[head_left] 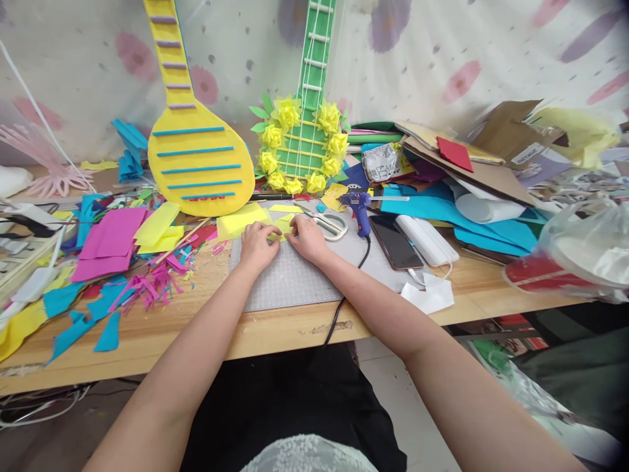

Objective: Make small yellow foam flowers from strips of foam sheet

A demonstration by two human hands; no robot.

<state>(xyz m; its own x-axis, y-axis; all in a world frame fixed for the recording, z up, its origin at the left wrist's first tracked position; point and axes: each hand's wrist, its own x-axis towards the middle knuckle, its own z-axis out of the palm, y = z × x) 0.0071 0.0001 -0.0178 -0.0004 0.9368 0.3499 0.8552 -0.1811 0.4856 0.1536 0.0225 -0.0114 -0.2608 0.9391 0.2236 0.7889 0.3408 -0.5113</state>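
My left hand (259,245) and my right hand (307,238) rest close together over the grey cutting mat (275,288), fingertips facing each other. Both are closed in a pinch on a small piece of yellow paper (282,227), partly hidden by the fingers. Flat yellow paper (240,221) lies just beyond my left hand. By my right hand are scissors (334,226) with pale handles, blades pointing away to the left. A blue hot glue gun (360,211) stands right of them, a glue stick in its back.
Behind lean a yellow paper instrument (201,151) and a green one (307,131) ringed with yellow paper flowers. Coloured scraps (111,242) cover the left. A phone (394,241), a white power bank (426,240) and a plastic-wrapped bucket (570,262) stand right. The glue gun's black cord (339,314) crosses the mat.
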